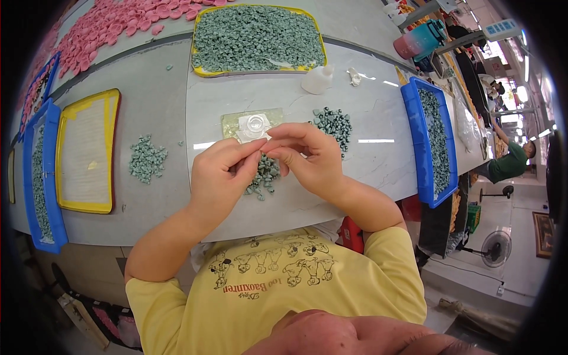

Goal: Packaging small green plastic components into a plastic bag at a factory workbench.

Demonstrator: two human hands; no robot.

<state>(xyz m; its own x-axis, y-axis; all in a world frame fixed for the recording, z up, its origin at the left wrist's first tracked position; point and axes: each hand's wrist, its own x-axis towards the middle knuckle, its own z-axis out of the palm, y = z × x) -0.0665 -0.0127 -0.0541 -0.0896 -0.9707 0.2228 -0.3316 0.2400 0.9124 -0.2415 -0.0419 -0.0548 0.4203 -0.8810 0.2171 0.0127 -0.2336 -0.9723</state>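
Hands (218, 168) (306, 155) meet, hiding any held piece's direction and axis.

Pale grey table (157, 204), small green piles (148, 158), yellow-rimmed trays (86, 151), blue trays (418, 142), white bottle (318, 81)

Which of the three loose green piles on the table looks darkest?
The pile just beyond the right hand: its pieces look dark and glossy, while the central pile and left pile look paler.

I looked remotely into a workshop: blue trays (419, 145) of green pieces (438, 142), pink pieces (124, 26) heaped on the surface (160, 204), a co-worker (510, 163) beyond.
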